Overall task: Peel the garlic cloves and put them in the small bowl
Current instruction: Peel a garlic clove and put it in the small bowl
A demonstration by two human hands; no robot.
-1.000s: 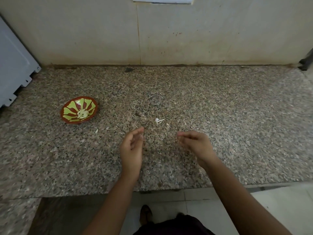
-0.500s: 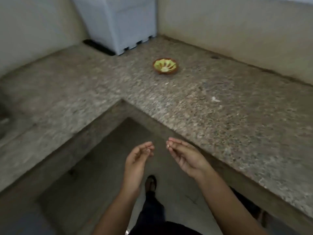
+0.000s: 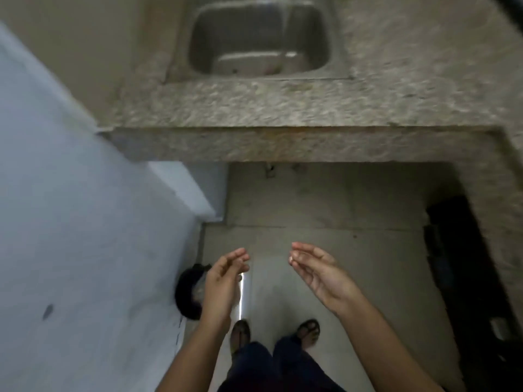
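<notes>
A: Hands?
B: left hand point(image 3: 223, 281) loose, fingers relaxed, holding nothing. right hand point(image 3: 317, 274) palm up, fingers lightly curled; pale speck point(image 3: 290, 259) at its fingertips, garlic or nail, can't tell.
A: Where?
B: Both over the tiled floor point(image 3: 353, 250), short of the speckled granite worktop point(image 3: 283, 108) front edge; steel sink point(image 3: 311, 38) set in it.

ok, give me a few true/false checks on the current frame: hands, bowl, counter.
1. A metal sink is set into the granite counter ahead. True.
2. The left hand and right hand are over the floor, not the counter. True.
3. The small bowl stands beside the sink. False: no bowl is in view.
4. The left hand grips a garlic clove. False: its fingers are loosely extended and hold nothing.
</notes>
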